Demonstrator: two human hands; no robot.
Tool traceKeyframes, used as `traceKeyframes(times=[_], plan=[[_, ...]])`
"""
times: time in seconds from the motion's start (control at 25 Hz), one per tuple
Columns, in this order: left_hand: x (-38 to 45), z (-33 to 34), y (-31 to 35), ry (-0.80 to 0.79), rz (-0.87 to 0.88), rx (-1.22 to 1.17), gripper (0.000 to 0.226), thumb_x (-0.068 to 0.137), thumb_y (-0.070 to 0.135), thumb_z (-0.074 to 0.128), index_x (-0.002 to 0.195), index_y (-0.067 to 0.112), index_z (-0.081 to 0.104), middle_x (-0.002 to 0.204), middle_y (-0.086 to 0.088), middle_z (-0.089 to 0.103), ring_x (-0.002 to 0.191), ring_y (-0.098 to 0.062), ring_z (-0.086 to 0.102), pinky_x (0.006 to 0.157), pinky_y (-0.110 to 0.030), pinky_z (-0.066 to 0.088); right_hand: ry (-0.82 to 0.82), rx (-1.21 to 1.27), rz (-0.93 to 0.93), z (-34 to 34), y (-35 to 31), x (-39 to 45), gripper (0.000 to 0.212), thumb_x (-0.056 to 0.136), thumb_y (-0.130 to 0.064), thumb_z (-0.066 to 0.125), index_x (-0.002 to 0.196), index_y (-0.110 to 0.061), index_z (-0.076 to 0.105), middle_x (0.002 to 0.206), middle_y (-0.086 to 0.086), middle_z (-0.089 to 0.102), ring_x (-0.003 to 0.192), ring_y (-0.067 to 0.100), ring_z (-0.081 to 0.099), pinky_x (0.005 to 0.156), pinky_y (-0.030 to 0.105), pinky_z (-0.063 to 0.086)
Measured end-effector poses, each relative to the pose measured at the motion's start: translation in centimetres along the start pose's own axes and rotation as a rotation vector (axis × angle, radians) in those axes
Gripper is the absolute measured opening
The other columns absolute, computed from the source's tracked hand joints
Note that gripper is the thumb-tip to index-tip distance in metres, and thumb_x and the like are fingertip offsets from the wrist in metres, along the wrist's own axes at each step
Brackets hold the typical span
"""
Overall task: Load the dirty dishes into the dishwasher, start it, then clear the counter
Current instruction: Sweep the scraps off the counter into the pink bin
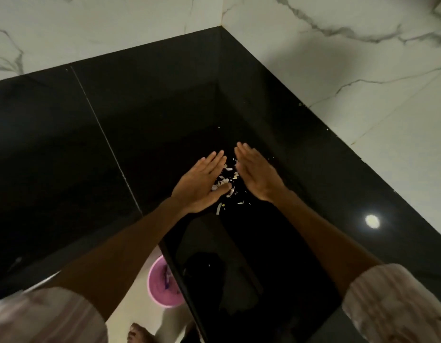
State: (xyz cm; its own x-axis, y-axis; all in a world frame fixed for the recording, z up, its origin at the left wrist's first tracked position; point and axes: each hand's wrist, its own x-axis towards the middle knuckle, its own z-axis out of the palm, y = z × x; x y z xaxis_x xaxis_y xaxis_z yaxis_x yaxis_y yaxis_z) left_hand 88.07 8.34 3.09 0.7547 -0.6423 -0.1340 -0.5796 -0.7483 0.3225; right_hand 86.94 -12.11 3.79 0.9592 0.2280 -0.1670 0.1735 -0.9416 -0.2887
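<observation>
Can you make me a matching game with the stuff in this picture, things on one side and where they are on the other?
Things:
1. pile of small white scraps
2. round pink plastic bucket
3. glossy black stone counter
4. round bright light reflection

Places:
A. on the floor below the counter edge
B. between the left hand and the right hand
C. on the counter, far right
D. under white marbled wall tiles, filling the corner

Pairs: 1-B, 2-A, 3-D, 4-C
</observation>
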Motion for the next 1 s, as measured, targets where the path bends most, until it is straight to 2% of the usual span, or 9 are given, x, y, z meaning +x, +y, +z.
traceKeyframes(times=[0.12,0.28,0.44,0.52,0.68,0.76,0.84,0.92,1.0], plan=[[-2.8,1.0,2.0,0.039,0.038,-0.046,0.073,0.1,0.057,0.026,0.154,0.017,-0.001,0.162,0.003,-0.008,0.146,-0.006,-0.014,0.123,-0.032,0.0,-0.004,0.075,-0.041,0.8,-3.1,-4.2,0.052,0.106,-0.034,0.017,0.154,-0.012,0.01,0.163,0.003,0.005,0.148,0.008,-0.004,0.122,0.03,-0.001],[-9.0,2.6,4.8,0.073,0.084,-0.169,0.068,0.1,0.055,0.029,0.153,0.021,0.003,0.155,0.011,-0.01,0.142,0.006,-0.019,0.115,-0.015,-0.014,-0.053,0.329,-0.03,1.9,-5.3,-10.1,0.054,0.105,-0.042,0.016,0.153,-0.02,0.022,0.161,-0.005,0.016,0.147,-0.001,0.004,0.122,0.028,0.003],[-11.1,2.9,6.1,0.144,0.008,-0.569,0.062,0.098,0.058,0.027,0.152,0.031,0.016,0.156,0.024,0.006,0.142,0.014,-0.003,0.113,-0.013,0.009,0.033,0.733,0.136,-0.5,-4.3,-11.7,0.061,0.097,-0.06,0.024,0.142,-0.026,0.047,0.152,-0.005,0.041,0.14,0.006,0.033,0.117,0.035,0.027],[-9.9,2.5,5.1,0.238,-0.072,-0.597,0.059,0.1,0.052,0.03,0.153,0.028,0.021,0.158,0.021,0.01,0.145,0.007,0.0,0.111,-0.016,0.011,0.186,0.675,0.243,-2.0,-2.3,-9.9,0.058,0.1,-0.054,0.025,0.144,-0.022,0.044,0.153,-0.003,0.038,0.141,0.007,0.032,0.119,0.037,0.025],[-6.5,1.0,3.3,0.136,-0.053,-0.434,0.056,0.103,0.046,0.028,0.151,0.017,0.029,0.16,0.006,0.017,0.146,-0.002,0.005,0.123,-0.033,0.009,0.032,0.305,0.198,-0.3,-2.1,-7.9,0.058,0.103,-0.048,0.013,0.153,-0.019,0.025,0.161,-0.004,0.014,0.147,0.005,0.004,0.121,0.03,0.001],[-6.1,0.7,3.5,0.075,0.064,-0.422,0.052,0.103,0.044,0.028,0.147,0.018,0.04,0.157,0.004,0.031,0.144,-0.001,0.017,0.12,-0.029,0.017,-0.039,0.462,0.115,0.0,-3.2,-8.7,0.05,0.105,-0.044,0.02,0.145,-0.024,0.042,0.153,-0.012,0.031,0.14,-0.002,0.019,0.116,0.022,0.012],[-5.5,0.0,2.9,0.132,0.106,-0.433,0.05,0.103,0.041,0.03,0.144,0.017,0.045,0.152,0.004,0.039,0.142,0.0,0.025,0.118,-0.024,0.019,0.036,0.733,0.183,-1.6,-2.5,-9.0,0.041,0.104,-0.041,0.032,0.124,-0.025,0.064,0.125,-0.017,0.059,0.111,-0.012,0.052,0.095,0.008,0.037],[-3.5,-1.1,1.3,0.187,0.052,-0.399,0.054,0.1,0.043,0.03,0.144,0.015,0.044,0.153,0.001,0.039,0.143,-0.006,0.027,0.12,-0.027,0.017,0.306,0.803,0.347,-3.7,0.1,-8.1,0.036,0.104,-0.043,0.036,0.112,-0.026,0.067,0.098,-0.012,0.07,0.081,-0.004,0.065,0.071,0.018,0.05],[-0.5,-2.5,-0.4,0.155,-0.045,-0.334,0.06,0.1,0.049,0.028,0.148,0.016,0.037,0.157,0.0,0.031,0.147,-0.011,0.02,0.122,-0.034,0.013,0.291,0.594,0.433,-4.3,2.9,-6.6,0.046,0.105,-0.045,0.028,0.138,-0.021,0.049,0.134,0.004,0.058,0.12,0.015,0.057,0.101,0.042,0.046]])
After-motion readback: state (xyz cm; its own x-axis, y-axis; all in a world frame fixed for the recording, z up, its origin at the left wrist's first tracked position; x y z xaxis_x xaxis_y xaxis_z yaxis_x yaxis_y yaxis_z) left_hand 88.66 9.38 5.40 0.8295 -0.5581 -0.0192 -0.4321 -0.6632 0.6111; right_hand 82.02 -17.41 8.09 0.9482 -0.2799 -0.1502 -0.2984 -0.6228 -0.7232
